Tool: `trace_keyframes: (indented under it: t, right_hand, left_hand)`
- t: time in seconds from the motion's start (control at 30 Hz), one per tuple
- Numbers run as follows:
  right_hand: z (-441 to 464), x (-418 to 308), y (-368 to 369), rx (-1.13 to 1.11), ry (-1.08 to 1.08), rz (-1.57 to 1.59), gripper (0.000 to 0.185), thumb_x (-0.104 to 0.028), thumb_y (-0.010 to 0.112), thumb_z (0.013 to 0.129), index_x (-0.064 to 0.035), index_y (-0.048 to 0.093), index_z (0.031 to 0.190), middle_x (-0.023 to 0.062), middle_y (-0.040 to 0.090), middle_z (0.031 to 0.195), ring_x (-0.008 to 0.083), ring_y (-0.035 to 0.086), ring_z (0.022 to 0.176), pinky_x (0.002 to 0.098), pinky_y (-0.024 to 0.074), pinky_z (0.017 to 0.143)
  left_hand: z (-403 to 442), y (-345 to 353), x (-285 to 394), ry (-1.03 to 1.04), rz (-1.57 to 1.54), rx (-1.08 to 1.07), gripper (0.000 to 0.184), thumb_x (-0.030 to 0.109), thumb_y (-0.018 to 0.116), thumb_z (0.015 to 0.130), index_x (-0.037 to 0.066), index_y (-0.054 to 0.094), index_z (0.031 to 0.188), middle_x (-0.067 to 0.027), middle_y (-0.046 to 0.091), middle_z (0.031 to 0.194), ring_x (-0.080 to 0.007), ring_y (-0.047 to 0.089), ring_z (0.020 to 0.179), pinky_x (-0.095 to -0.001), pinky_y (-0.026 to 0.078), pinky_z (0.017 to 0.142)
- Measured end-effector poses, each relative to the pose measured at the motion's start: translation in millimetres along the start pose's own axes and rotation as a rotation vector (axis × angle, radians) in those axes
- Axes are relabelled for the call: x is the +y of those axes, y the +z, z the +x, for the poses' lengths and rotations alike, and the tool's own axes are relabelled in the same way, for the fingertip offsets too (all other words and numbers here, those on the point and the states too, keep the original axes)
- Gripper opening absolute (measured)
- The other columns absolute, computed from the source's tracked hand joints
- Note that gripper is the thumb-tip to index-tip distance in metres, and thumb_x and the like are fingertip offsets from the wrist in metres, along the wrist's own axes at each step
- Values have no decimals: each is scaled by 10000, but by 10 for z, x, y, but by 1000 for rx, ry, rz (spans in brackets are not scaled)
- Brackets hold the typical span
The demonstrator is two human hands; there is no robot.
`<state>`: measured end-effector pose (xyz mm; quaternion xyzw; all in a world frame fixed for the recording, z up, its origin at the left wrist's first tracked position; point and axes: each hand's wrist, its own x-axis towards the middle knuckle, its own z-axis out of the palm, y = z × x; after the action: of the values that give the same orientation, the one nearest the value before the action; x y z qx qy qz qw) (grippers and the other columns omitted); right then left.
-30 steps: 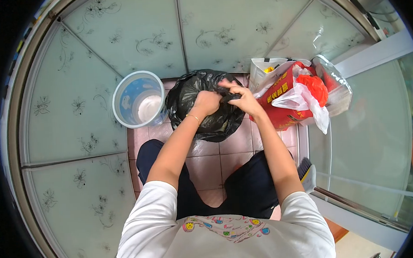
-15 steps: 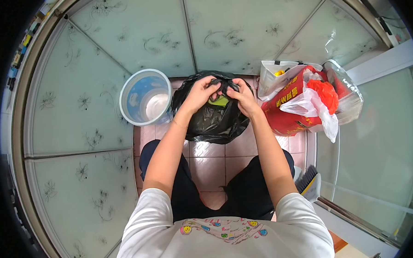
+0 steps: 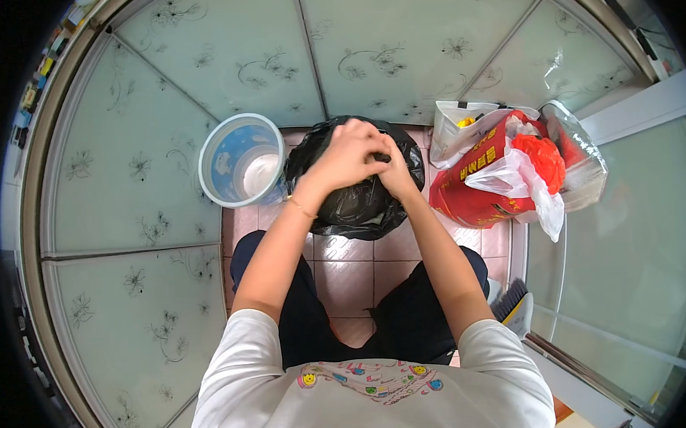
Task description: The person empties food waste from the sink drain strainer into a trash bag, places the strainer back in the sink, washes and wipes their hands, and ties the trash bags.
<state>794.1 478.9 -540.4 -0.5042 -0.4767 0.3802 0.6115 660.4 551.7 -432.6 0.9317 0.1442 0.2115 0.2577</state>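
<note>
A full, crinkled black plastic bag (image 3: 358,213) rests on the pink tiled floor between my knees and the glass panels. Over its top, my left hand (image 3: 350,154) has its fingers curled round gathered black plastic. Close against it on the right, my right hand (image 3: 394,168) pinches the same gathered part. A bit of dark plastic shows between the two hands. The left hand partly hides the right fingers and the top of the bag.
A blue bucket (image 3: 241,161) with a white rim stands left of the bag. At the right are a red bag (image 3: 475,179), a white bag (image 3: 451,136) and a red plastic bundle (image 3: 540,159). A brush (image 3: 509,301) lies by my right knee. Frosted panels curve around.
My hands, apart on the bag's top half a second ago, have come together, the left moving right and over the right. The green patch that showed between them is now covered.
</note>
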Motion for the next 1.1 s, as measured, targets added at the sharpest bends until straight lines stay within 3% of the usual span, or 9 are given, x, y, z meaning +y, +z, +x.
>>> trace_keyframes:
  t: [0.07,0.27,0.4,0.53,0.7,0.8,0.93,1.0,1.1]
  right_hand:
    - [27,-46,18,19,-34,-43,472,91,578,779,-29,432,1212,59,499,1153,153,492,1078,282,387,952]
    - [13,-40,-28,-33,-4,-8,489,155,516,801,-34,327,1211,73,501,1065,135,501,987,252,401,894]
    - [31,80,-97,-59,-54,-54,447,76,533,873,-56,301,1232,57,539,1035,119,515,972,238,397,887]
    - [46,86,-50,-102,-56,-106,441,67,530,879,-51,296,1234,57,538,1021,114,512,957,239,400,878]
    - [93,-91,-74,-126,7,-156,448,67,555,833,-33,324,1204,71,518,982,145,499,940,256,401,868]
    - [140,-84,-160,-114,127,-161,271,-42,535,901,-23,419,1145,72,540,1000,152,499,980,282,391,913]
    - [198,-163,-143,-20,221,-28,136,-114,487,935,-7,547,994,46,551,988,138,491,976,261,356,941]
    - [247,-52,-216,-83,381,147,101,-74,520,908,-26,570,983,29,544,984,130,486,966,240,360,919]
    - [202,-116,-206,-114,248,79,184,-3,548,869,-37,539,1050,21,522,1025,124,474,994,241,367,917]
  left_hand:
    - [-16,-93,-169,-86,-260,201,295,165,686,787,70,631,1060,-66,577,1045,-225,497,1066,-351,394,933]
    - [-257,426,-626,-578,-510,-4,272,278,526,963,25,580,1046,-24,573,923,-102,517,857,-242,433,727]
    - [-212,457,-565,-610,-885,-37,306,351,521,960,60,598,1017,-16,602,920,-85,529,815,-243,441,669]
    - [3,339,-569,-550,-598,-211,380,420,518,946,52,604,985,8,618,755,-100,559,679,-246,445,601]
    - [5,316,-433,-449,-6,93,166,210,641,832,54,675,789,-64,611,766,-304,582,722,-406,458,666]
    - [-74,323,-385,-214,159,397,121,184,674,795,63,682,801,-57,583,865,-274,561,866,-380,429,765]
    - [-102,404,-57,-240,242,545,107,177,693,766,75,670,786,-64,538,877,-258,515,873,-374,361,738]
    - [-192,557,44,-47,228,556,125,132,708,743,72,655,838,-54,535,843,-251,520,820,-371,374,690]
    - [-407,619,-70,95,202,414,177,93,716,710,86,660,878,-55,581,925,-262,570,909,-378,447,762]
